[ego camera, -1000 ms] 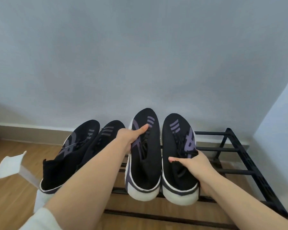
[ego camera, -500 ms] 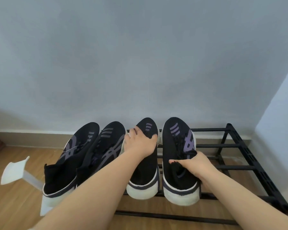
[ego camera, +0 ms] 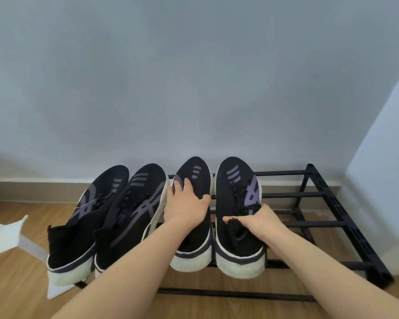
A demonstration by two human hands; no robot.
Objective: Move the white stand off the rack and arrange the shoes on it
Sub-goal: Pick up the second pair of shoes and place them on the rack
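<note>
Four black sneakers sat on the black rack (ego camera: 320,194). Left hand (ego camera: 187,207) lay flat and open on the third sneaker (ego camera: 192,226); right hand (ego camera: 259,221) gripped the fourth sneaker (ego camera: 234,203)'s collar. White stand (ego camera: 5,236) lay left of the rack. A tug could tip heels off the front bar.

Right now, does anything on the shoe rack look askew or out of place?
Yes. The leftmost shoe hangs off the black rack's left end, propped on the white stand on the floor and tilted. The other three sit on the bars.
</note>
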